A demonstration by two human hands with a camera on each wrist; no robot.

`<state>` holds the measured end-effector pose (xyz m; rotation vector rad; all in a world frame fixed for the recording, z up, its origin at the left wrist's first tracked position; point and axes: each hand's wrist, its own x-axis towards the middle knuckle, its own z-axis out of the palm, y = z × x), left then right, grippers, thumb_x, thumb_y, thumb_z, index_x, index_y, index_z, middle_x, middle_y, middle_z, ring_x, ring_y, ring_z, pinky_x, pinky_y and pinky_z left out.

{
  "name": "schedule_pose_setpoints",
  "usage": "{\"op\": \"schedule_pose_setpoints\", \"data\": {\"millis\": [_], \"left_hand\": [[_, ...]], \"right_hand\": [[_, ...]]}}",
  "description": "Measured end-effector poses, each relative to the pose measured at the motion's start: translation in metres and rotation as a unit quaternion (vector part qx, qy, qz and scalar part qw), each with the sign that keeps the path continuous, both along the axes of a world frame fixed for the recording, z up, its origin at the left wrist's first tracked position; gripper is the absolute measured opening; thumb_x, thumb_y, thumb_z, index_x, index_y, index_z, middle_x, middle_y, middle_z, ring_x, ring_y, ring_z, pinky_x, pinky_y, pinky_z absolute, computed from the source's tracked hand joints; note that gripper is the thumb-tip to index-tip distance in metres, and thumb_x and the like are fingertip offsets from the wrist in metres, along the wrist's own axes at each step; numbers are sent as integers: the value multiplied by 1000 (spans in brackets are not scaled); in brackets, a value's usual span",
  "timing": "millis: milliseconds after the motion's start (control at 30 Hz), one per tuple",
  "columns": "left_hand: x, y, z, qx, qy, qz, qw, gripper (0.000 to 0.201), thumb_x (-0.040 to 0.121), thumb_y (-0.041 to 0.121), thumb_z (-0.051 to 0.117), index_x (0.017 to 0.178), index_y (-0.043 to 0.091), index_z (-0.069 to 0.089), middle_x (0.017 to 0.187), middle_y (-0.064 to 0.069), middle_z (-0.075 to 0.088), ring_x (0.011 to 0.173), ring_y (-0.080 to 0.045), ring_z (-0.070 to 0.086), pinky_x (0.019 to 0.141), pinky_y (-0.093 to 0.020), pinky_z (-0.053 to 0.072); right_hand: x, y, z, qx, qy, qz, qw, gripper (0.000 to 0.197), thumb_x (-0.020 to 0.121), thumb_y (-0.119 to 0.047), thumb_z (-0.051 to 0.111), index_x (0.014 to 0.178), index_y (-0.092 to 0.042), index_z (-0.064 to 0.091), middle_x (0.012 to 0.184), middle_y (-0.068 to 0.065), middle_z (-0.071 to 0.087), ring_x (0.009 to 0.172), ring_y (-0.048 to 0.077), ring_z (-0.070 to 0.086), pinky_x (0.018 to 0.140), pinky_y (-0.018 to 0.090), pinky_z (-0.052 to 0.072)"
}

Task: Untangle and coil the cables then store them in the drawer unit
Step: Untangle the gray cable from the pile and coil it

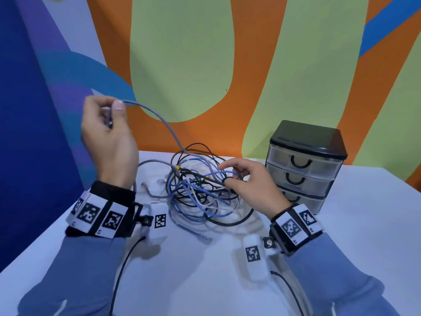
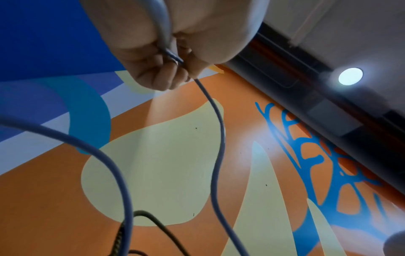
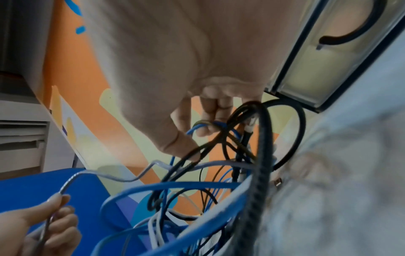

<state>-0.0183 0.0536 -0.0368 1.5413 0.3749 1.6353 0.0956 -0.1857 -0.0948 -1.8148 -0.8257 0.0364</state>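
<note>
White table [image 1: 341,247] is filling the lower half of the head view, under a wall painted in orange, green and blue shapes. Drawer unit [image 1: 306,165], black-topped with three translucent drawers and black loop handles, is standing at right of centre, against the wall; all three drawers are sitting closed, and their contents cannot be told through the frosted fronts. Tangle of cables [image 1: 200,190], blue, black, white and grey strands looped through one another, is lying on the table at centre frame, just left of the drawer unit.

Left hand [image 1: 109,135] is rising at upper left of the head view, wrist bent back and well above the table, with thumb and fingers pinching the grey cable [image 1: 159,117]; this cable is arcing from the fingertips down and rightward into the tangle. In the left wrist view the left hand's fingers [image 2: 157,76] are curling round the cable near its end. Right hand [image 1: 248,179] is reaching low over the right side of the tangle, palm down, thumb and forefinger closing on a blue cable [image 1: 221,173] at the top of the heap; the right wrist view is showing the fingertips [image 3: 203,131] hooking that blue strand among black ones. Both wrists are wearing bands with black-and-white markers [image 1: 91,213].
</note>
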Motion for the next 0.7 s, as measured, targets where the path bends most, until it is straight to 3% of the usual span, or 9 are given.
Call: {"op": "schedule_pose_setpoints", "data": {"millis": [67, 167, 333, 433, 500, 533, 600, 633, 700], "left_hand": [[1, 3, -1, -40, -37, -3, 998, 14, 102, 37, 53, 89, 42, 52, 84, -11, 50, 62, -32, 48, 54, -47, 46], [-3, 13, 0, -147, -120, -37, 981, 13, 105, 17, 42, 96, 27, 46, 75, -2, 44, 50, -14, 36, 45, -26, 28], [-7, 21, -2, -244, -161, -34, 956, 17, 104, 13, 35, 99, 26, 45, 71, 5, 43, 52, -13, 37, 47, -25, 29], [-11, 31, 1, -249, -142, -3, 958, 10, 98, 17, 46, 91, 23, 49, 70, 4, 43, 54, -16, 38, 49, -29, 33], [-13, 39, 5, -210, -47, 23, 976, 5, 84, 24, 55, 80, 22, 56, 71, -2, 47, 62, -21, 42, 56, -34, 34], [-13, 41, 4, -179, 33, 30, 983, 8, 81, 26, 58, 77, 21, 62, 73, -4, 51, 68, -23, 45, 59, -34, 35], [-9, 37, -2, -110, 186, 31, 976, 12, 85, 23, 62, 89, 19, 72, 79, -3, 62, 79, -23, 55, 65, -32, 42], [-6, 31, -5, -61, 231, 23, 971, 18, 87, 17, 63, 100, 21, 75, 89, 0, 68, 87, -23, 60, 72, -30, 46], [-2, 14, -8, 88, 265, -17, 960, 54, 81, -4, 62, 126, 24, 72, 115, 9, 65, 113, -19, 61, 97, -26, 46]], "right_hand": [[2, 1, -2, -6, -7, -29, 1000, 31, 86, -4, 68, 94, -32, 77, 69, -7, 38, 61, 8, 38, 62, 21, 37], [3, -1, -2, -40, -30, -57, 997, 33, 86, -3, 67, 97, -31, 79, 77, -14, 38, 63, 3, 43, 58, 13, 33], [8, -4, -2, -42, -36, -113, 992, 34, 91, -1, 60, 98, -28, 80, 83, -16, 60, 54, 15, 49, 51, 21, 38], [11, -5, -3, -11, -9, -124, 992, 39, 93, -1, 53, 100, -29, 79, 61, -9, 49, 38, 7, 35, 47, 25, 31], [9, -4, -2, 9, 6, -98, 995, 40, 93, -2, 52, 101, -31, 79, 72, -8, 60, 49, 3, 43, 51, 19, 33], [8, -3, -2, 10, 8, -87, 996, 40, 93, -4, 54, 101, -34, 78, 90, -4, 64, 65, 1, 50, 56, 13, 36], [4, -3, 1, 0, -9, -77, 997, 40, 93, -7, 60, 102, -41, 77, 117, -3, 55, 102, 5, 54, 73, 4, 39], [2, -3, 2, -2, -30, -69, 997, 41, 91, -7, 63, 103, -43, 77, 121, -5, 53, 112, 7, 52, 84, 5, 40], [-2, -3, 5, 2, -77, -48, 996, 43, 87, -4, 68, 102, -42, 78, 121, -11, 54, 123, 11, 50, 103, 26, 40]]}}
